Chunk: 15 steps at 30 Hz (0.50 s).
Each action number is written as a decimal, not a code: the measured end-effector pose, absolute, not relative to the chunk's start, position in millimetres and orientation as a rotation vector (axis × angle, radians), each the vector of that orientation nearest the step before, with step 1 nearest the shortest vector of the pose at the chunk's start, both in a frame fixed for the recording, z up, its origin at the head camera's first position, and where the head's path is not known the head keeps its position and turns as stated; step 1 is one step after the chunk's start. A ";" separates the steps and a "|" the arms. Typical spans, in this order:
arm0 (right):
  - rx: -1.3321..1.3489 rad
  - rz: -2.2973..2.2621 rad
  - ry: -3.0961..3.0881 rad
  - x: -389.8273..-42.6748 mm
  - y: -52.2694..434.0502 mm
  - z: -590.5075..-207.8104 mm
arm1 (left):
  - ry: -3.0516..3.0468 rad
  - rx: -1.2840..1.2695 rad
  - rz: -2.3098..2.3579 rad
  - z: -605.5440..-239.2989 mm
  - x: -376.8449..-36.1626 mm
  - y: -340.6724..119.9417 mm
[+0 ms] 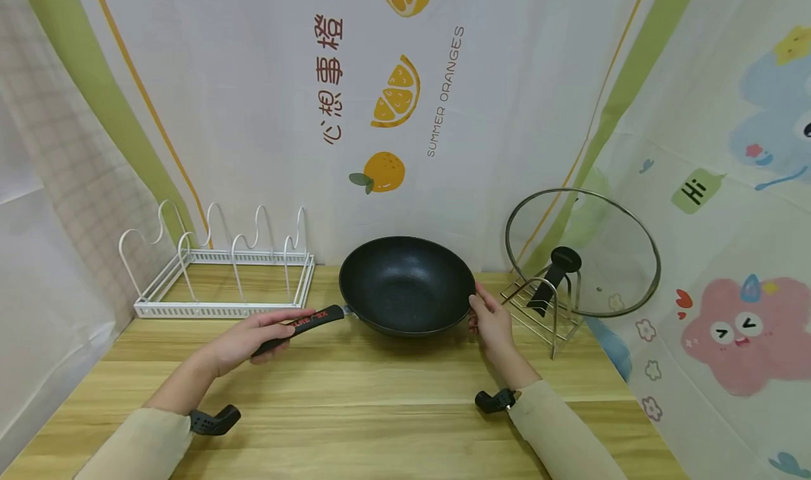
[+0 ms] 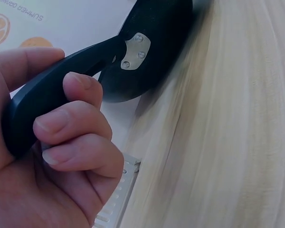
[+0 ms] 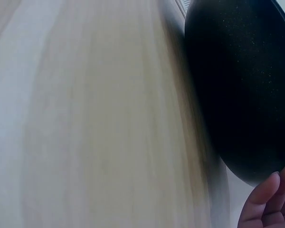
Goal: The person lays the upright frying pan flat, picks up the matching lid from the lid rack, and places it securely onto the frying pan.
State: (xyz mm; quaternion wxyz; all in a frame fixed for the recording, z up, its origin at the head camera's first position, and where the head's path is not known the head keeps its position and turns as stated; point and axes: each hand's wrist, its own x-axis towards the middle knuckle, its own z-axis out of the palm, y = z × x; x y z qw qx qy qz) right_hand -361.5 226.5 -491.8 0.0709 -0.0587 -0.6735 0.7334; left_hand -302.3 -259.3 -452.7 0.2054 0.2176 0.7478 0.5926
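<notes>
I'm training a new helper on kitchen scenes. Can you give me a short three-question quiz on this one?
1. True or false: the left hand grips the handle of the black wok.
2. Where does the right hand rest? A) on the wok's rim B) on the glass lid C) on the white rack
3. Fill in: the glass lid leans on a metal ____.

Key: 1 true; 2 A; 3 stand.

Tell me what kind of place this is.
Probably a staged kitchen corner: a black non-stick wok on a light wooden table, a white wire rack, a round glass lid on a metal stand, and printed fabric backdrops instead of walls.
</notes>
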 end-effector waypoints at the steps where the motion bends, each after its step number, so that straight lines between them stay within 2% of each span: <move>1: -0.181 2.210 -2.020 -361.4 226.3 -492.0 | 2.084 0.608 1.650 -452.5 -302.5 -259.7; 15: -0.164 2.162 -1.994 -357.8 222.0 -495.2 | 2.078 0.574 1.627 -449.2 -309.7 -265.5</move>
